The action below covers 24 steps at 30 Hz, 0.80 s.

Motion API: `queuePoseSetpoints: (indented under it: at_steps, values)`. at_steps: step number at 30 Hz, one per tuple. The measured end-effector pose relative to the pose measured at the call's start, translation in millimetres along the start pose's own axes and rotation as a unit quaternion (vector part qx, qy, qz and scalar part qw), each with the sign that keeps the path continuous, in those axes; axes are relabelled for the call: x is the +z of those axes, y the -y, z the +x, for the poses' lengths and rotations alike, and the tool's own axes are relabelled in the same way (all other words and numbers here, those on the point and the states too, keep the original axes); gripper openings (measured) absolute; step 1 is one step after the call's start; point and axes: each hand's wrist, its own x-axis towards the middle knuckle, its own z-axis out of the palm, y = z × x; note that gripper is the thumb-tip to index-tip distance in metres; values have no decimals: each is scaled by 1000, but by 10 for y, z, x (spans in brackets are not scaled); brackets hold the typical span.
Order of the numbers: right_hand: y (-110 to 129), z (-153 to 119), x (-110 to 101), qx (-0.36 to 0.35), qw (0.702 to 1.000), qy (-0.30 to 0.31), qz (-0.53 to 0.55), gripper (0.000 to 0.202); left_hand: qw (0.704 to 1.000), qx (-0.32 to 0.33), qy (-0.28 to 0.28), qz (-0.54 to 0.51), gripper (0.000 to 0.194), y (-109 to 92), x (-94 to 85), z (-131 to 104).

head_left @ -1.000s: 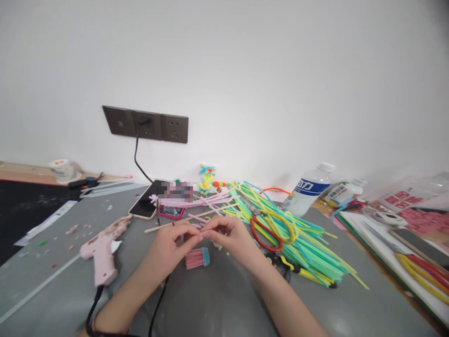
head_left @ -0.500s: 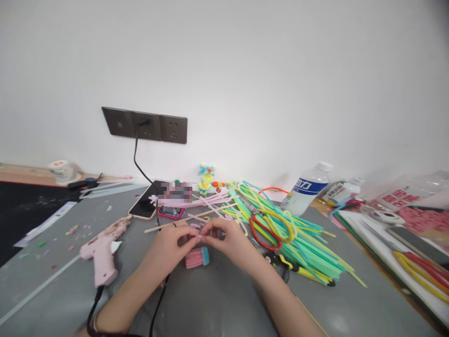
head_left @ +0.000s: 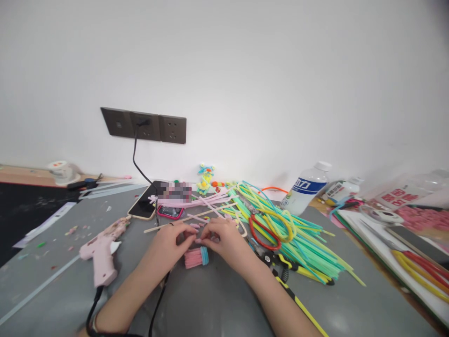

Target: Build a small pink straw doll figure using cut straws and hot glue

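My left hand (head_left: 173, 242) and my right hand (head_left: 223, 240) meet near the middle of the grey table, fingertips pinched close together. Between them is a small pink piece (head_left: 198, 241), mostly hidden by the fingers; its kind is too small to tell. Just below the fingertips lies a bundle of short pink pipe cleaners (head_left: 193, 258) with a light blue band (head_left: 205, 256) at its right end. Short lilac pieces (head_left: 196, 225) lie behind the hands, near long pale pink pipe cleaners (head_left: 189, 202).
A pink glue gun (head_left: 101, 255) with a black cord lies left. To the right are green and yellow pipe cleaners (head_left: 315, 257), red-and-yellow scissors (head_left: 266, 229), pliers (head_left: 280, 262) and a bottle (head_left: 307, 189). Phones (head_left: 143, 203) and a small yellow figure (head_left: 205, 180) stand or lie behind.
My fingertips have shifted slightly down and left, and the right forearm has moved so that more of the pliers shows. The pipe cleaner bundle has stayed in place.
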Motion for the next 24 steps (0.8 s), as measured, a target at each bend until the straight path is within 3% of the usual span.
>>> queuePoseSetpoints:
  at_steps: [4, 13, 18, 24]
  values:
    - [-23, 1, -4, 3, 999, -2, -52, 11, 998, -31, -42, 25, 15, 35, -19, -1]
    - [-47, -10, 16, -18, 998, 25, -48, 12, 999, 33, 16, 17, 23, 97, 86, 12]
    - [-70, -17, 33, -29, 999, 17, -36, 12, 997, 70, 20, 20, 26, 75, 69, 6]
    - [-33, -41, 7, -19, 999, 3, -36, 10, 996, 71, 28, 36, 31, 82, 82, 11]
